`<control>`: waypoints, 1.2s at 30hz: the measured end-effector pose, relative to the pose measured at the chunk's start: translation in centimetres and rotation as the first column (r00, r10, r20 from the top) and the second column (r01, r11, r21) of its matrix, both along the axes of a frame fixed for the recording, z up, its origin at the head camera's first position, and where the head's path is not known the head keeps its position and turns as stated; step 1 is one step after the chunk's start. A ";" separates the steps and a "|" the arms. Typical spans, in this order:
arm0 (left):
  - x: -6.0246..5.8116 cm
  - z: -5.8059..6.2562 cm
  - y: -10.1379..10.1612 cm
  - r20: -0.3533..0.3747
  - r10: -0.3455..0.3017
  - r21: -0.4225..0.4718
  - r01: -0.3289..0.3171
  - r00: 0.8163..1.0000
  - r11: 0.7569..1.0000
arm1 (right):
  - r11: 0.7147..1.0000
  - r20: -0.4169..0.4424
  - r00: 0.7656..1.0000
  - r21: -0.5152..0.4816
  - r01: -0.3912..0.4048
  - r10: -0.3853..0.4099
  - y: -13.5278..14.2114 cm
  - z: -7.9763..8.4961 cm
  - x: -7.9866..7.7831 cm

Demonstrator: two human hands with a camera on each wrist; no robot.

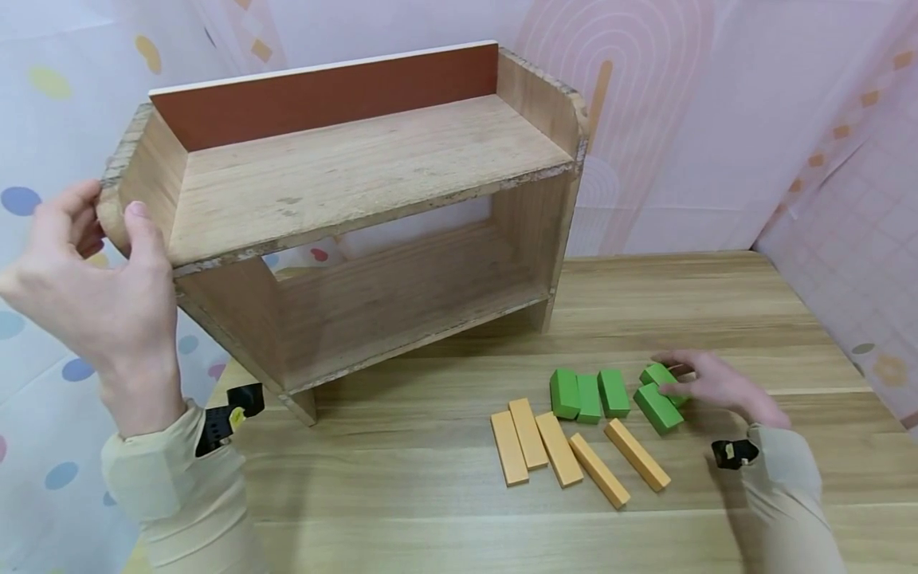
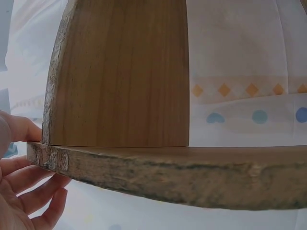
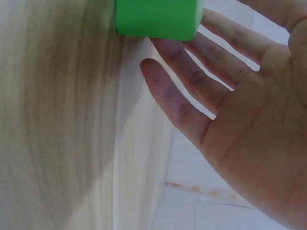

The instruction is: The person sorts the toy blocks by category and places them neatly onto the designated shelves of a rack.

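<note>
A small wooden shelf (image 1: 373, 171) with a reddish-brown back strip stands tilted at an angle on the left. My left hand (image 1: 100, 279) grips the front edge of its left side panel, thumb inside and fingers outside. In the left wrist view, fingers (image 2: 36, 184) curl beneath a rough-edged board (image 2: 163, 175). At the right, my right hand (image 1: 720, 388) holds a green block (image 1: 656, 373) between thumb and fingers. The right wrist view shows that green block (image 3: 158, 19) at the fingertips. Another green block (image 1: 657, 408) lies right in front of it.
More green blocks (image 1: 588, 397) stand in a short row to the left. Several orange-yellow wooden strips (image 1: 559, 449) lie nearer on the wood-grain table (image 1: 402, 494). Patterned cloth (image 1: 660, 159) hangs behind and at the sides.
</note>
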State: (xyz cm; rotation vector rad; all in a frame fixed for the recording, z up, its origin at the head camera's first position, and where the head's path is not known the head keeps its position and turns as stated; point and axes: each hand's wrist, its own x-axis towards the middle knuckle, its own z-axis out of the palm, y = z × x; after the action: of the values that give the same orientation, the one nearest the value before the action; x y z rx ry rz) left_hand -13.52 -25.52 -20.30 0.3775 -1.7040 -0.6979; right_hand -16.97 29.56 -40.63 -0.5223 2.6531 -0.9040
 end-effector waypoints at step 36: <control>0.1 0.0 -0.1 0.005 -0.010 0.020 0.010 1.000 1.000 | 0.986 -0.138 0.982 -0.121 0.114 -0.131 0.5 -1.0 -0.8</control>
State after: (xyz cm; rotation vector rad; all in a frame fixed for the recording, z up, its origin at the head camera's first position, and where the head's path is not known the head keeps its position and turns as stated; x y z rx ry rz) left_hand -13.40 -25.65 -20.26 0.3852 -1.7056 -0.7218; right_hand -17.82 30.08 -41.59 -0.4712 2.8044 -1.0962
